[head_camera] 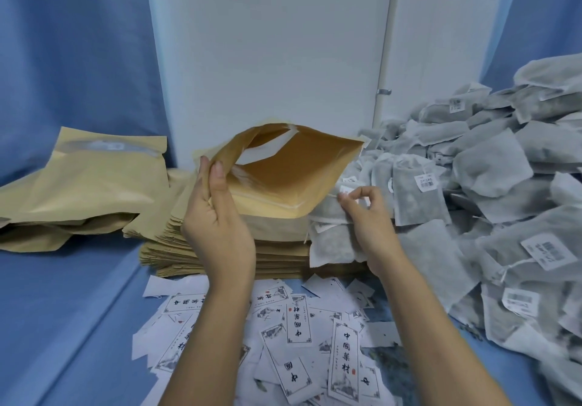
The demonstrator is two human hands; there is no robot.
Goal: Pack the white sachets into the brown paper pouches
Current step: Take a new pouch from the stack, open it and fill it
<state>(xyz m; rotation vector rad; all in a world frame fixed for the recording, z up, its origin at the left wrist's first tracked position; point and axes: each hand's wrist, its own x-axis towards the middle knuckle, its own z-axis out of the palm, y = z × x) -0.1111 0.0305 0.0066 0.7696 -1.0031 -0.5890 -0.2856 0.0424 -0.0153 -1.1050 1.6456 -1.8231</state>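
Left hand (217, 226): your thumb and fingers are curled over the near-left edge of one brown pouch (283, 166), pinching it at the mouth. The pouch is raised with its mouth gaping and a white strip showing inside the far lip. Its body runs away to the right of that grip.

Right hand (368, 226): thumb and forefinger closed in a pinch on the top of a white sachet (330, 242), other fingers loosely curled. The sachet hangs below the pinch, just beside the pouch's lower right corner, not inside it.

Directly under both grips: stack of flat pouches (277, 257), with the sachet lying against its right end. Right of the right hand: heap of sachets (504, 185), several with barcode tags. Left of the left hand, well apart: bulging pouches (88, 185) lying on their sides. Nearer you than both wrists: printed labels (299, 327) scattered on the blue cloth (63, 311)
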